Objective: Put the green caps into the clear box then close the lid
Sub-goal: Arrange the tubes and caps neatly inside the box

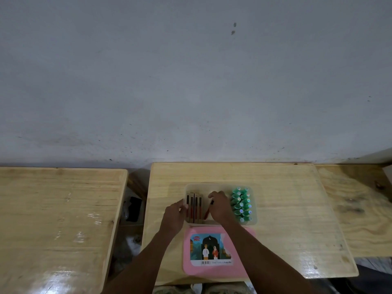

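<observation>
While green caps [241, 203] are sitting rightmost in the clear box [214, 186], the pink lid [191, 270] is lying just below it; the right hand [220, 206] is pinching a red stick [206, 213], and the left hand [175, 215] is gripping the box's rim.

We seem to be in a plain, makeshift workroom. The middle table [286, 219] is bare, unfinished plywood, set against the scuffed, stained grey wall [191, 81] behind it. A left-hand plywood top [59, 209] and a right-hand plywood top [364, 209] flank it. Dark floor clutter [133, 209] lies at its left. On it, a clear box [216, 186] holds neatly ranked small goods.
</observation>
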